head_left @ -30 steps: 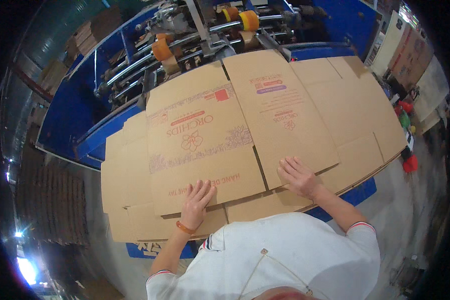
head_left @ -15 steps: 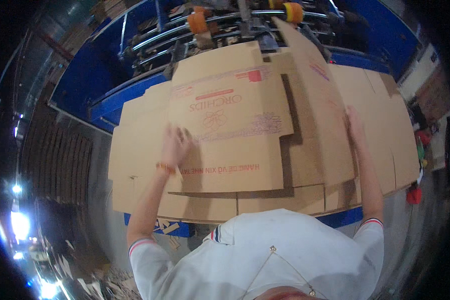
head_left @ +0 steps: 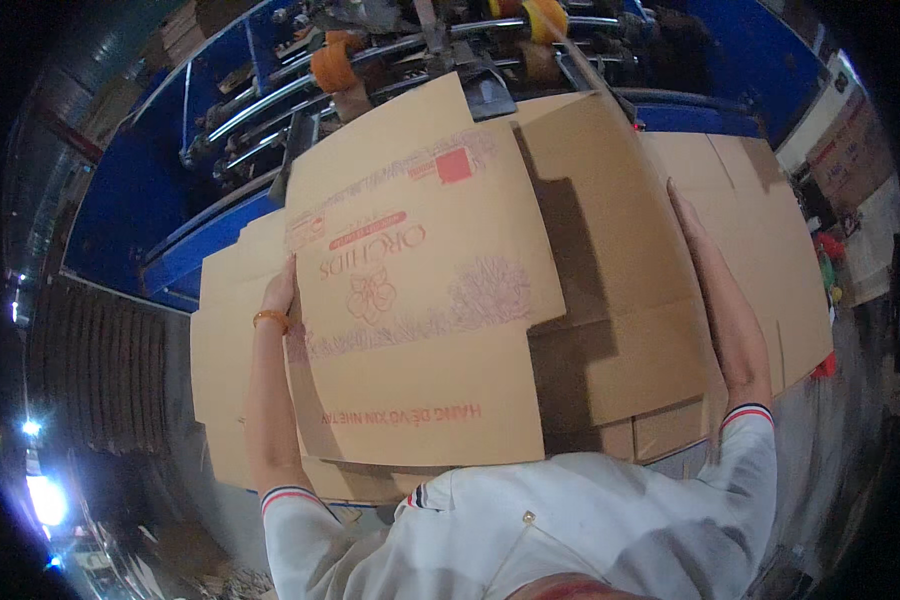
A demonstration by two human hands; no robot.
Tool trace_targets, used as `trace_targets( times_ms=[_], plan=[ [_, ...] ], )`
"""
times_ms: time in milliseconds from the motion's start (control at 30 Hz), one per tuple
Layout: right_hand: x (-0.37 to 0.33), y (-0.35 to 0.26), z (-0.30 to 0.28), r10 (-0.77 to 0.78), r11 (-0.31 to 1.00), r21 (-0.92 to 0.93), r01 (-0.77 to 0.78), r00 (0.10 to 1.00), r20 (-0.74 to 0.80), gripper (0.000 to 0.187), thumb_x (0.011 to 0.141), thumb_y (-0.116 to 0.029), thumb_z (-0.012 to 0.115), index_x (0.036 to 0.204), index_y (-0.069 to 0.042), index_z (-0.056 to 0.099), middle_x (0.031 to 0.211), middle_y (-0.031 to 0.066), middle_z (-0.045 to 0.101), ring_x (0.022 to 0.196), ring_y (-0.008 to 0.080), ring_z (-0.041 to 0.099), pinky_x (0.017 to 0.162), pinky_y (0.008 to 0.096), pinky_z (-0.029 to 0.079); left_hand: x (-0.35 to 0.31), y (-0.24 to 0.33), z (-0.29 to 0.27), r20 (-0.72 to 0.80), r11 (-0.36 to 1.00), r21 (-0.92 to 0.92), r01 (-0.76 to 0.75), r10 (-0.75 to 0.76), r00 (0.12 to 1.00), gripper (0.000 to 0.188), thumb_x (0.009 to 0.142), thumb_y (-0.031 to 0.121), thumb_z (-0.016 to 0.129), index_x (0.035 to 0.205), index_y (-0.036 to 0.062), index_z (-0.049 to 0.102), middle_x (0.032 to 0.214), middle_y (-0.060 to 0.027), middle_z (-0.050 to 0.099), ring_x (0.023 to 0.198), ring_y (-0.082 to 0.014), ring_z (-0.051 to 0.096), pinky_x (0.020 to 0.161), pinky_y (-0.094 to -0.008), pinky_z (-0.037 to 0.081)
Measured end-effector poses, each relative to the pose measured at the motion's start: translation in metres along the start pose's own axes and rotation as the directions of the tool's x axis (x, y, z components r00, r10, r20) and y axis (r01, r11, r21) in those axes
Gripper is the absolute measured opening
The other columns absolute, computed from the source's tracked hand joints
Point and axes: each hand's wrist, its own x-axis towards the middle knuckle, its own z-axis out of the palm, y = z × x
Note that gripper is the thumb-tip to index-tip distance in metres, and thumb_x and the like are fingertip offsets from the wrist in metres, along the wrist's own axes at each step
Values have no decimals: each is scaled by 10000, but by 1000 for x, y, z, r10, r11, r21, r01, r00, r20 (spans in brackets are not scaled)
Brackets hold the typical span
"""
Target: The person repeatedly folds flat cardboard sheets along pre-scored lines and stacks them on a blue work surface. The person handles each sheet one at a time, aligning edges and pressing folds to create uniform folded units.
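A printed cardboard box blank (head_left: 420, 310), brown with red and purple print upside down to me, is tilted over other cardboard in front of my chest. My left hand (head_left: 284, 287) is closed at its left edge; its fingers are partly hidden by the board. To the right a raised cardboard panel (head_left: 660, 215) stands almost edge-on. My right hand (head_left: 686, 215) lies along its right side, fingers stretched away from me. Between them shows a plain brown cardboard face (head_left: 610, 280), shaded by the printed blank. Whether panel and blank are joined I cannot tell.
More flat cardboard (head_left: 235, 330) spreads to the left, and further sheets (head_left: 760, 230) lie at the right. Beyond stands a blue machine (head_left: 135, 205) with metal bars and orange rollers (head_left: 335, 66). Stacked cardboard (head_left: 100, 370) is at the far left.
My left hand has gone from the printed face to its left edge. The printed blank has come nearer my chest and turned slightly. The right panel has swung from slanted to nearly edge-on.
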Motion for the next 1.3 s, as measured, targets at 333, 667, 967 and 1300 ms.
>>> trace_targets(
  times_ms=[333, 667, 967, 1300],
  plan=[
    [-42, -16, 20, -203, 931, -324, 169, 976, -74, 843, 932, -668, 352, 1152, 96, 630, 1162, 288, 629, 1154, 356, 583, 1001, 398, 411, 11, 1, 23, -269, 940, 341, -1, 99, 958, 863, 928, 679, 323, 1031, -109, 660, 1063, -356, 622, 1057, -476, 597, 926, -505, 455],
    [-48, -28, 39, -399, 493, -869, 44, 899, -182, 748, 961, -564, 269, 1032, 65, 668, 1096, 340, 606, 1075, 474, 577, 956, 502, 430, 26, -7, 25, -270, 939, 343, 12, 86, 959, 850, 920, 679, 339, 1081, -99, 640, 1092, -348, 618, 1059, -473, 599, 922, -509, 459],
    [-203, -19, 101, -763, 94, -916, 389, 619, 185, 456, 924, -330, 521, 1289, -56, 522, 1373, 171, 473, 1293, 364, 428, 1021, 508, 381, -27, 6, 37, -429, 860, 432, -272, 462, 777, 626, 893, 477, 575, 1245, -41, 553, 1246, -323, 547, 1182, -461, 514, 1012, -490, 402],
    [-353, 50, 65, -563, 59, -690, 721, 595, 574, 744, 777, -531, 650, 1396, -158, 477, 1490, 111, 388, 1385, 333, 336, 1103, 562, 266, -255, -12, 60, 393, 410, 391, -824, 735, 552, 904, 662, 540, 782, 1411, 150, 459, 1529, -161, 304, 1419, -343, 282, 1134, -597, 194]
  ],
)
